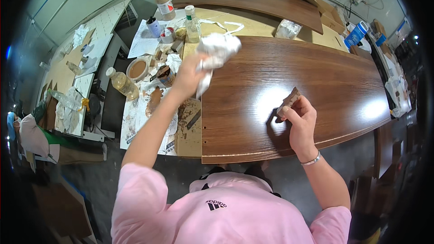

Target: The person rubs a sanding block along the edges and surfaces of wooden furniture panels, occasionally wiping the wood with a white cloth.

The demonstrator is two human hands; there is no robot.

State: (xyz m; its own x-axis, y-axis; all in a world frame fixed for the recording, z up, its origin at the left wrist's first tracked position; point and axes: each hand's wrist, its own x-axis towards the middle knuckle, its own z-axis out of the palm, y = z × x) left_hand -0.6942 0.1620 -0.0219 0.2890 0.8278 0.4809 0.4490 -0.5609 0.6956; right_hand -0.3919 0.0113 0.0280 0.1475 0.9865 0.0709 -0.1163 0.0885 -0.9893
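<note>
In front of me lies a dark brown wood-grain panel (pixel 239 104), with light glaring off its glossy face and small holes near its left front corner. My left hand (pixel 189 74) is closed round a crumpled white cloth (pixel 219 47), raised over the panel's far left corner. Part of the cloth hangs below the fist. Toward the middle of the panel, my right hand (pixel 302 119) pinches a small, brown, rough-edged block (pixel 289 100) between thumb and fingers. The block is tilted and casts a shadow on the panel; whether it touches the surface I cannot tell.
Left of the panel, a messy bench holds a tub of brown paste (pixel 137 68), an opened tin (pixel 166 76), a lying plastic bottle (pixel 122 83) and stained paper. A tall bottle (pixel 163 2) and a glass bottle (pixel 192 27) stand farther back. Another brown panel (pixel 253 0) lies beyond.
</note>
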